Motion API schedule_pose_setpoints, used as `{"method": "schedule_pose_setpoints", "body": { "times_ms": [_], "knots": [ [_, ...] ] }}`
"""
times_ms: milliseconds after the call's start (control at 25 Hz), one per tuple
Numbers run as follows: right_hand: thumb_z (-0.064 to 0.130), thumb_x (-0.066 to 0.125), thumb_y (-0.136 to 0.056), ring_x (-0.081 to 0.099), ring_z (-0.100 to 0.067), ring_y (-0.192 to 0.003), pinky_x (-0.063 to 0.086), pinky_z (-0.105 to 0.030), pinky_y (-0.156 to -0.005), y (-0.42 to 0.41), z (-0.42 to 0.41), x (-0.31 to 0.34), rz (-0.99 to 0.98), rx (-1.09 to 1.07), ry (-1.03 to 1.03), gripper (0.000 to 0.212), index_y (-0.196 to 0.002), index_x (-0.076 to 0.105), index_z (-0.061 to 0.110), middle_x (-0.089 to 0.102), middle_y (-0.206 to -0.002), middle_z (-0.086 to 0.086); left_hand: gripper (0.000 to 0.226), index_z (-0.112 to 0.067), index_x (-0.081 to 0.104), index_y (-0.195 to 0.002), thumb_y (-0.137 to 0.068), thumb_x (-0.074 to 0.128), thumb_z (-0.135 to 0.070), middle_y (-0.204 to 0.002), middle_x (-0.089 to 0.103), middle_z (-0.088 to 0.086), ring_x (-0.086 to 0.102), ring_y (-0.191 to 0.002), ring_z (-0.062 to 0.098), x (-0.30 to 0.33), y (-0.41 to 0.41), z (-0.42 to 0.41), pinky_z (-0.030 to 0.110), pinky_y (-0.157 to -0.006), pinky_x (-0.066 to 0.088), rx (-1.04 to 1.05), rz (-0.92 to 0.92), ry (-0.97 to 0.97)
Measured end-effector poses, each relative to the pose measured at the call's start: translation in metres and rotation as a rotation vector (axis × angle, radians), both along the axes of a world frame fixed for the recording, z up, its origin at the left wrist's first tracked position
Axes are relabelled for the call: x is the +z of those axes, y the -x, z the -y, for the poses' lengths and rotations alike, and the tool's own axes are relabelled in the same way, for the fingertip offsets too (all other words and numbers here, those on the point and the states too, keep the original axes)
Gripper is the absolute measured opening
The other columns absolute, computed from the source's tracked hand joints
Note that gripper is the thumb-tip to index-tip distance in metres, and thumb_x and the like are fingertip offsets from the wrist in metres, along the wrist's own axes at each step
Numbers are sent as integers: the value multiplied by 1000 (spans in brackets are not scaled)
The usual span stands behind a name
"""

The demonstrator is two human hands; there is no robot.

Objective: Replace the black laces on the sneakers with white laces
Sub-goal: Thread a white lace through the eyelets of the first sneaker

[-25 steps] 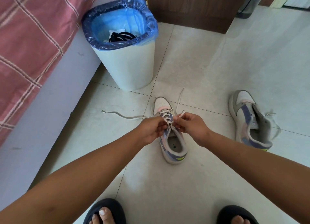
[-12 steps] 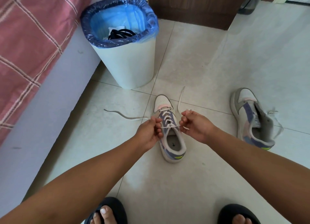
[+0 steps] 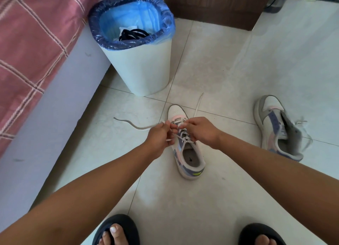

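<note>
1. Here, on the pale tiled floor (image 3: 229,65), a white, lilac and pink sneaker (image 3: 187,153) stands upright, toe pointing away from the person, with a white lace (image 3: 180,135) threaded through its eyelets.
2. The left hand (image 3: 159,136) has its fingers curled and pinches the lace beside the shoe's left edge; from this hand one loose end (image 3: 132,124) trails leftward flat on the tiles.
3. The right hand (image 3: 200,130) hovers over the laced part, fingers bent and pinching the lace near the upper crossings; another loose end (image 3: 199,102) runs from it toward the bin.
4. A second sneaker (image 3: 277,129) of the same colours lies well apart to the right, its tongue pulled up and thin white lace loose at its side.
5. The black laces (image 3: 133,34) lie coiled inside a white waste bin (image 3: 141,65) lined with a blue bag, standing just beyond the first shoe.
6. A pink checked bedspread (image 3: 31,48) fills the left, and two dark slippers (image 3: 117,228) show at the bottom edge.
</note>
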State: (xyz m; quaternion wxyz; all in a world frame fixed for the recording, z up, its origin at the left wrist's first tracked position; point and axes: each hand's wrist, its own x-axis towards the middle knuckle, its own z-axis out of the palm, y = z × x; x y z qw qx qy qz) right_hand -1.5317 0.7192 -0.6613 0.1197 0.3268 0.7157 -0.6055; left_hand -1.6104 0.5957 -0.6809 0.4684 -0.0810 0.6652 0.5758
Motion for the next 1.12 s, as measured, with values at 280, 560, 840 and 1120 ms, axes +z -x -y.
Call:
{"method": "schedule_pose_setpoints", "body": {
  "times_ms": [280, 560, 840, 1120],
  "knots": [
    [19, 43, -99, 57, -10, -80, 47, -20, -74, 10, 12, 13, 26, 348, -135, 18, -93, 59, 14, 59, -77, 7, 29, -7, 67, -97, -98, 47, -28, -90, 67, 11, 61, -82, 15, 22, 7, -2, 30, -77, 48, -574, -740, -38],
    [14, 50, -97, 46, -11, -57, 32, -18, -49, 3, -3, 8, 172, 8, 202, 25, -105, 64, -5, 64, -81, -11, 32, -18, 64, -73, -96, 51, -34, -61, 56, -10, 48, -52, -3, 35, 27, 37, 9, -53, 36, -1034, -770, 236],
    [-16, 61, -75, 55, -13, -65, 45, -21, -62, -5, -8, 7, 87, 50, 166, 27, -68, 60, 11, 59, -69, -3, 31, -9, 65, -108, -97, 49, -33, -108, 66, 7, 67, -90, 21, 35, 24, 52, 28, -60, 53, -1242, -222, 414],
    [-2, 56, -79, 50, -23, -87, 40, -34, -65, -17, 7, -16, -279, 376, -715, 17, -93, 61, 5, 58, -94, -8, 26, -18, 58, -116, -98, 42, -8, -104, 59, -7, 53, -97, 5, 21, 1, 2, 11, -77, 39, -735, -517, 22]
  ]
}}
